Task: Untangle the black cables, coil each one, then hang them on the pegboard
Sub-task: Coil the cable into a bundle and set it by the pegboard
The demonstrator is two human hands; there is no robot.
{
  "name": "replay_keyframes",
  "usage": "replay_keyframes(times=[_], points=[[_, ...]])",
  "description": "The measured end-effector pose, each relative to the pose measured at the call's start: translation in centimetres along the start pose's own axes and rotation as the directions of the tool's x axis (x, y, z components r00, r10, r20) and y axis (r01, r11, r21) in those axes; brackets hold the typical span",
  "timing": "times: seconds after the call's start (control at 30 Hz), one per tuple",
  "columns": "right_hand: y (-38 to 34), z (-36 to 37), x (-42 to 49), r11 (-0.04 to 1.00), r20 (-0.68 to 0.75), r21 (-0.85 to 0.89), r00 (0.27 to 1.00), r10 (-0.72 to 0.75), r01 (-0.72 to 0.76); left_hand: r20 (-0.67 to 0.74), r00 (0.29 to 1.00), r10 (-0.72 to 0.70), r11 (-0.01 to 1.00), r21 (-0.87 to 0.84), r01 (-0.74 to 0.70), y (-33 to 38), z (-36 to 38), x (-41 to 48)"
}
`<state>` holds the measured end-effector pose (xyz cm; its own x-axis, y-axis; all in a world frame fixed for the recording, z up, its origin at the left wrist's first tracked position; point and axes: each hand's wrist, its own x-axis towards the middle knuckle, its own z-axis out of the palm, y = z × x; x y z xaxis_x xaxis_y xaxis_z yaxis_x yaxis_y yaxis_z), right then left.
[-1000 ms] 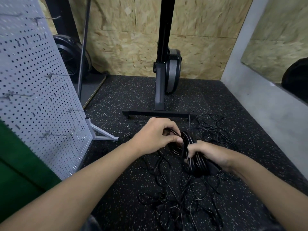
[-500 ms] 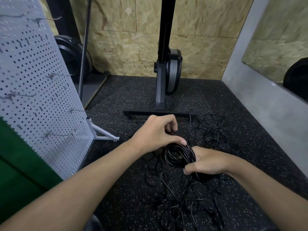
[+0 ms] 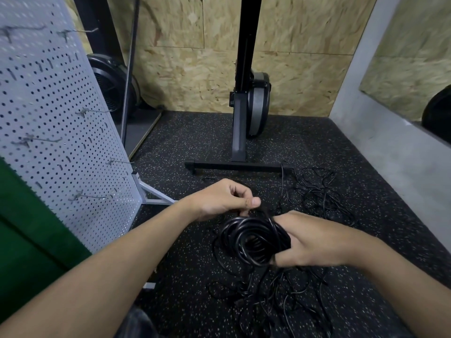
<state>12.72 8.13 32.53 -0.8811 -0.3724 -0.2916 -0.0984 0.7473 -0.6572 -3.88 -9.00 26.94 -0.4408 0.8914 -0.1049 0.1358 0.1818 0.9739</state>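
Compared with half a second back, the coil (image 3: 253,240) has turned so its opening faces us. Our right grip (image 3: 314,242) has gone from sitting on top to clenching around the coil's right side. Our left grip (image 3: 219,198) is curled at the top edge, thumb out, pinching a strand. The loose cables (image 3: 314,196) still sprawl on the floor (image 3: 195,142), and the pegboard (image 3: 61,130) stands to the left.

Right of the pegboard (image 3: 56,123): the coil (image 3: 251,242), loose cables (image 3: 280,296) apparently beneath it, and the machine stand (image 3: 238,132) farther back.
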Motion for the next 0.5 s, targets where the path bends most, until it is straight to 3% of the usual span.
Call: replay_keyframes(times=[0.1,0.27,0.37,0.43,0.5], points=[[-0.1,0.4,0.2,1.0,-0.003,-0.024,1.0,0.01,-0.01,-0.004,1.0,-0.026,0.999,-0.045,0.026,-0.5,0.5,0.3],[1.7,1.6,1.5,0.961,0.127,-0.171,0.963,0.24,-0.217,-0.138,0.985,0.107,0.994,0.02,-0.105,0.8,0.2,0.4],[1.1,1.9,1.9,0.982,0.174,-0.117,0.97,0.169,-0.15,-0.138,0.981,0.138,0.986,0.107,-0.124,1.1,1.2,0.7],[0.7,1.3,1.5,0.989,0.128,-0.078,0.983,0.132,-0.122,-0.165,0.981,0.1,0.988,0.135,-0.078,0.6,1.2,0.9],[0.7,0.3,0.9,0.994,-0.011,-0.019,0.994,0.105,-0.105,-0.21,0.977,0.036,0.994,0.108,-0.014,-0.2,0.4,0.6]])
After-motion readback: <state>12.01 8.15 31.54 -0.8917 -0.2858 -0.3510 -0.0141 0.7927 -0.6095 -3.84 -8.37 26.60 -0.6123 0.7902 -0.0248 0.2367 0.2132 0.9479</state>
